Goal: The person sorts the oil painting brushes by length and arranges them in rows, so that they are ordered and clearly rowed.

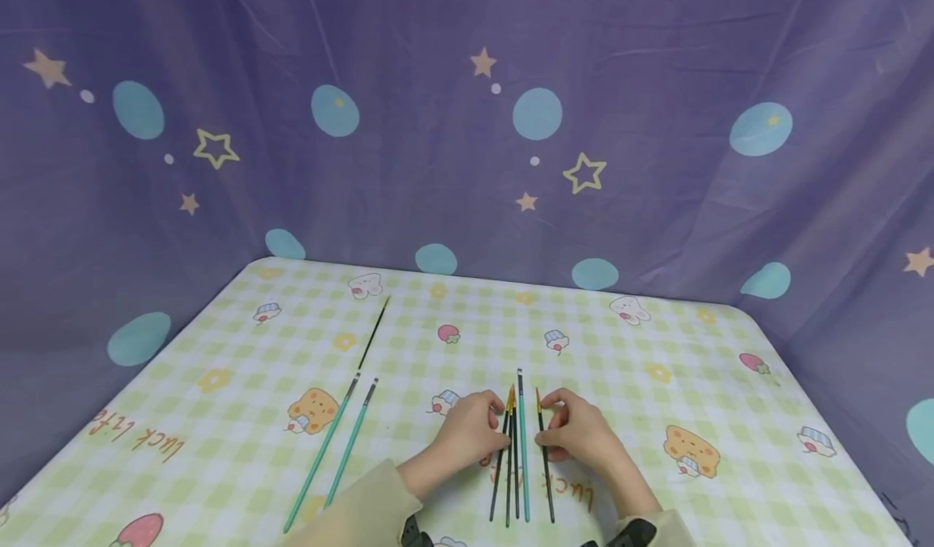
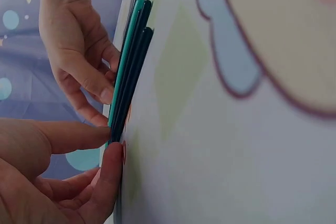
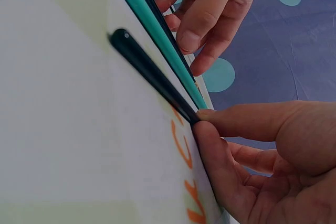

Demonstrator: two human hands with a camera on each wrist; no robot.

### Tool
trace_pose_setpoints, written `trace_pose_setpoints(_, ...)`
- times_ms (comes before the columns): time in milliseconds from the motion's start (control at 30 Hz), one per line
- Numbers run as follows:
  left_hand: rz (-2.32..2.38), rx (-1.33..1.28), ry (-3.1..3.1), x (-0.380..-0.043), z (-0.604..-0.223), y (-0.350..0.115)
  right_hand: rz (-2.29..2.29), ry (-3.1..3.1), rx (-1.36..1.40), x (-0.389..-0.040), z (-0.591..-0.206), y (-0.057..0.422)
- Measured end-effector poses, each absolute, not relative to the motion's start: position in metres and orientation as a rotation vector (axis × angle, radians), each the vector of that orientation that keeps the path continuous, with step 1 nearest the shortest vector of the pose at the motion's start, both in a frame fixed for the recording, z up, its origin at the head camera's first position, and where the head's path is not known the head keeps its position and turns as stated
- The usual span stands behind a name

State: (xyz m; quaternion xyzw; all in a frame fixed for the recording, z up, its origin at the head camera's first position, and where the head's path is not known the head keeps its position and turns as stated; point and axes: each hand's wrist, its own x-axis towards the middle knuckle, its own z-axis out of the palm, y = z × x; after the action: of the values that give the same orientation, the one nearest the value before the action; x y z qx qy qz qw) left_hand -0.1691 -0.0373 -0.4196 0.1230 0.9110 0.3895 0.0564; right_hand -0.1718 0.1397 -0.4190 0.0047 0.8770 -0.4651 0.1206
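Note:
In the head view, several thin black paintbrushes and one teal flat paintbrush lie side by side, bristles pointing away. My left hand pinches a black handle at the left of this group between thumb and finger; the left wrist view shows its fingertips on the dark handles. To the right, my right hand pinches a separate black paintbrush with an amber tip. Its handle slants along the cloth in the right wrist view, a small gap from the teal one.
Two teal paintbrushes lie at the left of the table, with a black paintbrush beyond them. A green checked cloth with cartoon prints covers the table. Behind it hangs a purple curtain.

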Motion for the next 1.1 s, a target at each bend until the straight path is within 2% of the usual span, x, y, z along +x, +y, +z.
trace_pose_setpoints(467, 1.022, 0.302, 2.831, -0.17, -0.415, -0.028, -1.365, 2.562, 0.012, -0.172, -0.42, 0.14)
trace_pose_setpoints(1100, 1.065, 0.188, 2.748, -0.179, -0.41, -0.029, -1.371, 2.555, -0.016, -0.172, -0.42, 0.141)
